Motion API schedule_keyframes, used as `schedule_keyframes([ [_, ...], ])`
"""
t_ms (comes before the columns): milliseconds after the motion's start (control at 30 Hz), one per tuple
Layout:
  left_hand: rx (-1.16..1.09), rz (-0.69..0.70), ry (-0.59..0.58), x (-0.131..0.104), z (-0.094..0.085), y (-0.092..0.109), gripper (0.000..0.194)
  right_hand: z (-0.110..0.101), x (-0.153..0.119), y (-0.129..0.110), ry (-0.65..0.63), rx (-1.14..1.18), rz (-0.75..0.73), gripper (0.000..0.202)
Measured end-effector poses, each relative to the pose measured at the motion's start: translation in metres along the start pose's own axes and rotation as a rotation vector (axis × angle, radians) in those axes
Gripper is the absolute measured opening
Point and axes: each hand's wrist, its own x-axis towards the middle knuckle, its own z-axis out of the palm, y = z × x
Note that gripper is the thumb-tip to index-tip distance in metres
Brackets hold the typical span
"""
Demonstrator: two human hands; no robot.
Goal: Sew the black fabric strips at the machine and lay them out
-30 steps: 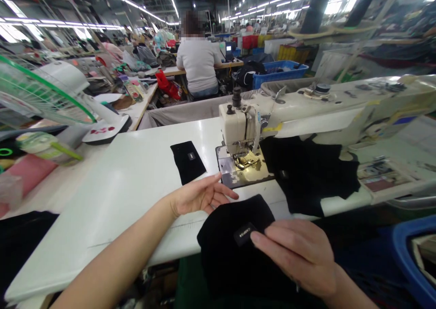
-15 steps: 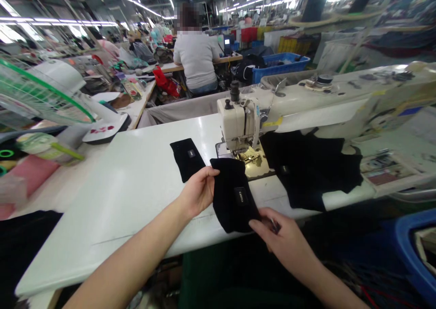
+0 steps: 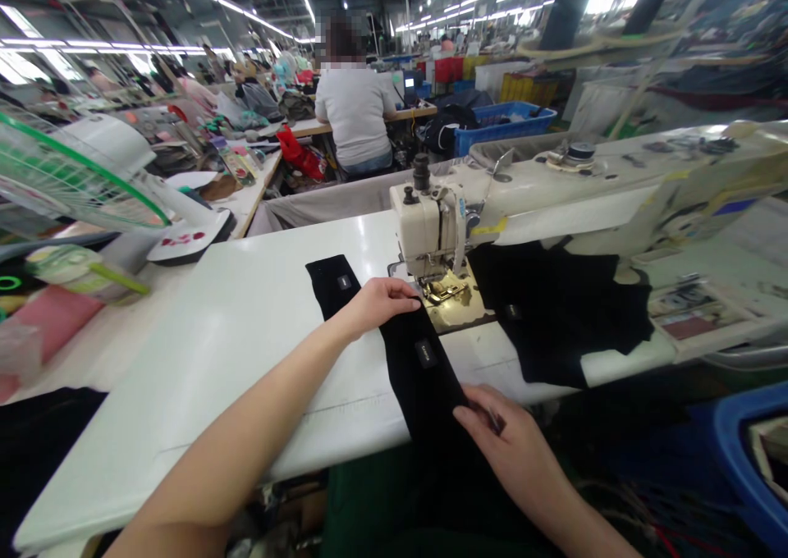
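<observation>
Just in front of the sewing machine (image 3: 431,234), a labelled black piece (image 3: 419,377) is pinched at its upper corner by the left hand (image 3: 385,302) and at its side edge (lower down) by the right hand (image 3: 501,431).

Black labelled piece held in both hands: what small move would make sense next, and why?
Probably a short slide of the black labelled piece toward the presser foot. The left hand pinches its far end close to the foot, the right hand grips its right edge nearer the body, and the piece appears to lie beside the foot rather than under it.
</observation>
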Motion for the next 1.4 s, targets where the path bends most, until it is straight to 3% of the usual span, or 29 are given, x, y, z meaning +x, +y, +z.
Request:
schedule_keyframes([
  [133, 0.326, 0.188, 0.112, 0.008, 0.013, -0.010, 0.009, 0.003, -0.002, 0.003, 0.105, -0.025, 0.022, 0.027],
  [267, 0.412, 0.224, 0.038, 0.011, 0.010, -0.009, 0.016, 0.001, -0.004, 0.009, 0.051, -0.160, -0.064, 0.017],
  [400, 0.460, 0.161, 0.027, 0.015, 0.008, -0.006, 0.014, -0.001, -0.003, 0.018, 0.030, -0.270, -0.385, 0.029],
  [467, 0.540, 0.169, 0.092, 0.016, 0.013, -0.006, 0.011, -0.001, 0.001, 0.022, 0.050, -0.359, -0.560, 0.033],
  [533, 0.650, 0.221, 0.225, 0.014, 0.020, -0.008, 0.006, -0.003, 0.006, 0.024, 0.063, -0.467, -0.641, 0.037],
  [600, 0.768, 0.305, 0.362, 0.012, 0.026, -0.012, 0.004, -0.005, 0.009, 0.023, 0.065, -0.553, -0.661, 0.040],
  [667, 0.855, 0.403, 0.406, 0.009, 0.031, -0.017, 0.002, -0.008, 0.011, 0.023, 0.057, -0.602, -0.684, 0.041],
  [900, 0.737, 0.632, 0.293, 0.009, 0.024, -0.035, 0.010, -0.011, 0.011, 0.023, 0.104, -0.573, -0.771, 0.025],
  [1400, 0.781, 0.704, 0.311, 0.017, 0.020, -0.038, 0.012, -0.010, 0.013, 0.024, 0.082, -0.604, -0.716, 0.025],
])
